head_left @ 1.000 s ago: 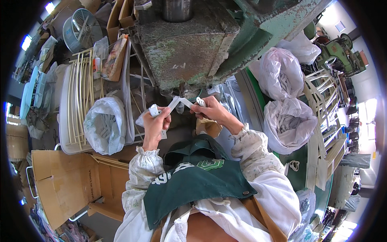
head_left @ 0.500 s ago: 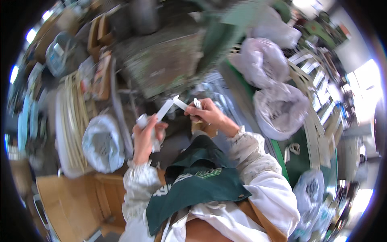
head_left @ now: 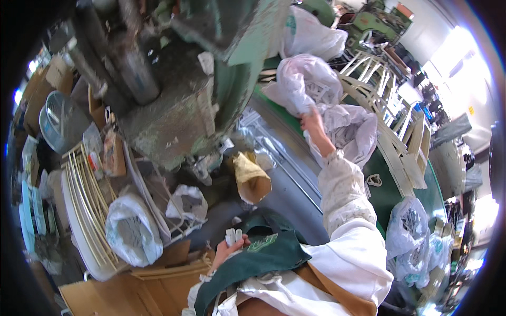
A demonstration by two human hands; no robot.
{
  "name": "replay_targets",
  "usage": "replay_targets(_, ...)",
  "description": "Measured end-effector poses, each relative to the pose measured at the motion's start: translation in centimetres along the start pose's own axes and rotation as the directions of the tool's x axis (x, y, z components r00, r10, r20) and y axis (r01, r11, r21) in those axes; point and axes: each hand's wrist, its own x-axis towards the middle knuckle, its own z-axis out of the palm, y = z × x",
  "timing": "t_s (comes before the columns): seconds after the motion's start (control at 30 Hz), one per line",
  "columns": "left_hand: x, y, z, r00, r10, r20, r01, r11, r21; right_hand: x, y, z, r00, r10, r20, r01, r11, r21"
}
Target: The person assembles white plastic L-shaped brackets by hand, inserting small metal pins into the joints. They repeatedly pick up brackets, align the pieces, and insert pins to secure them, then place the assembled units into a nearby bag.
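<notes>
My left hand (head_left: pixel 227 253) is low in front of the apron (head_left: pixel 261 243), closed around a couple of small white strip-like pieces (head_left: pixel 230 236) whose ends stick up from the fingers. My right arm stretches far to the right. At its end, my right hand (head_left: pixel 312 124) meets the near side of a white plastic bag (head_left: pixel 305 73) with pale pieces inside. A second open white bag (head_left: pixel 358 126), holding grey-white pieces, stands just beside that hand. The fingertips are small and blurred against the bag, so their grip cannot be made out.
A heavy green machine (head_left: pixel 237 63) with a worn metal bed rises ahead. To the left are a lined bucket (head_left: pixel 134 231) and long cream strips (head_left: pixel 87 205). A yellow sack (head_left: pixel 251 179) lies on the floor, and a cardboard box (head_left: pixel 116 297) sits at lower left.
My hands have parted from the white strips held up between them. The right has gone out to the bag, the left down to the apron with white pieces. The view has shifted.
</notes>
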Motion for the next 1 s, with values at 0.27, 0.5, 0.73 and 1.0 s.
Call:
replay_targets(0.27,2.6,4.2,0.3,0.956,0.131,-0.261,-0.239,0.863,-0.445,-18.2,-5.0,16.6,0.609,-0.064,0.791,0.032,0.998,0.056)
replay_targets(0.5,5.9,9.4,-0.4,0.815,0.319,-0.484,-0.553,0.679,-0.483,-19.8,-6.9,19.8,0.604,-0.141,0.784,0.056,0.989,0.135)
replay_targets(0.73,7.6,11.4,0.1,0.721,0.386,-0.575,-0.665,0.619,-0.418,-19.5,-8.0,20.7,0.585,-0.073,0.808,0.059,0.997,0.047)
replay_targets(1.0,9.2,12.8,0.0,0.685,0.384,-0.619,-0.638,0.726,-0.256,-14.5,-1.6,20.0,0.661,-0.011,0.75,-0.082,0.993,0.087)
